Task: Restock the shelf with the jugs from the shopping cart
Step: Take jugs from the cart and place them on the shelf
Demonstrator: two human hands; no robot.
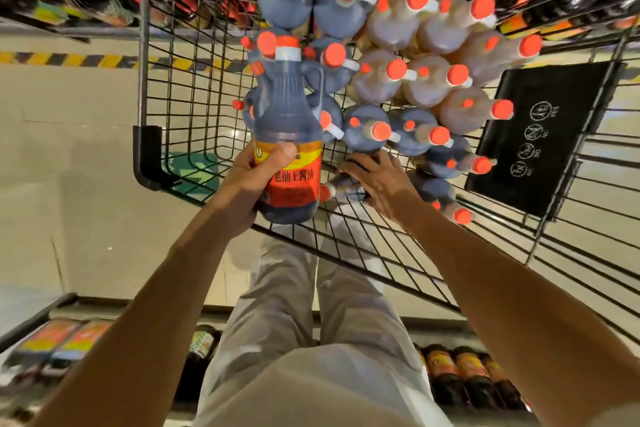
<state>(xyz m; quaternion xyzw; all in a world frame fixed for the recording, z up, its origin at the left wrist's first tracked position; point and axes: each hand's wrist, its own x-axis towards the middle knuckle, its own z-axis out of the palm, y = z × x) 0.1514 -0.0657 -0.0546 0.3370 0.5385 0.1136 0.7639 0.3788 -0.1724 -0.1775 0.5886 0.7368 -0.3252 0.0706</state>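
Observation:
My left hand (254,180) grips a dark soy-sauce jug (289,121) by its red and yellow label, holding it upright above the near rim of the black wire shopping cart (180,94). My right hand (379,184) reaches into the cart and wraps around a dark jug lying on its side (341,188), its orange cap pointing left. Several more jugs with orange caps fill the cart: dark ones (367,128) near and at the far left, amber ones (429,80) at the right.
A black child-seat flap (533,142) with white symbols hangs at the cart's right. Shelves of bottles run along the top (69,0) and at the bottom behind my legs (460,374). A yellow-black hazard stripe (69,59) crosses the pale floor at left.

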